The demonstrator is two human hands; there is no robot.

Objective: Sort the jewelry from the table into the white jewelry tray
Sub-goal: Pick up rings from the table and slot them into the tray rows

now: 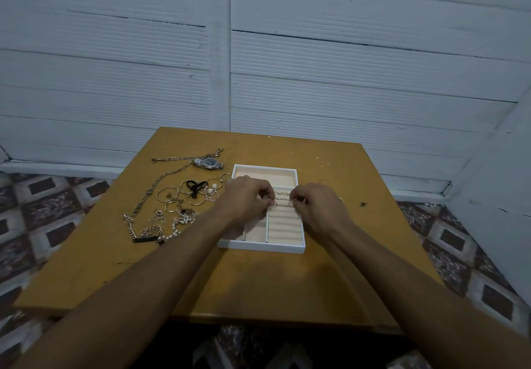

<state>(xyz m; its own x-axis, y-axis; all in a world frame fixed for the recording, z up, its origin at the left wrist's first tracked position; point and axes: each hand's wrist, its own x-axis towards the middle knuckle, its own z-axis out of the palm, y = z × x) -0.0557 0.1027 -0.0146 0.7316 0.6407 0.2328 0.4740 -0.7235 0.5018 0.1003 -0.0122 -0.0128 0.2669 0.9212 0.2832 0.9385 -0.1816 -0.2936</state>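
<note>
A mustard-yellow table (330,268) fills the lower middle of the frame, set against a pale blue slatted wall. At the table's centre sits the white jewelry tray (260,247), lined in cream, with an open section across its upper end, smaller cells down its left side and a block of ring rolls (284,226) on its right.

Left of the tray, in the middle-left of the frame, lies the unsorted jewelry: a long chain necklace (161,184), a steel watch (207,163) at the top of the heap, thin hoop earrings (198,194) around a black bow, and a chunky bracelet (143,232) at the lower edge. All of it is still on the table, outside the tray.

Both hands meet over the upper part of the ring rolls. The left hand (247,199) and the right hand (319,206) are each pinched shut, fingertips close together, on what looks like small rings (283,203) sitting at the slots — too fine to say whether each hand holds its own ring or both steady one row.

The step in hand appears to be seating rings. To do it well, press each band straight down between two rolls until it stands upright, keep the neighbours from tipping, and let go only once the foam grips — then fill the row evenly before reaching left for more.
</note>
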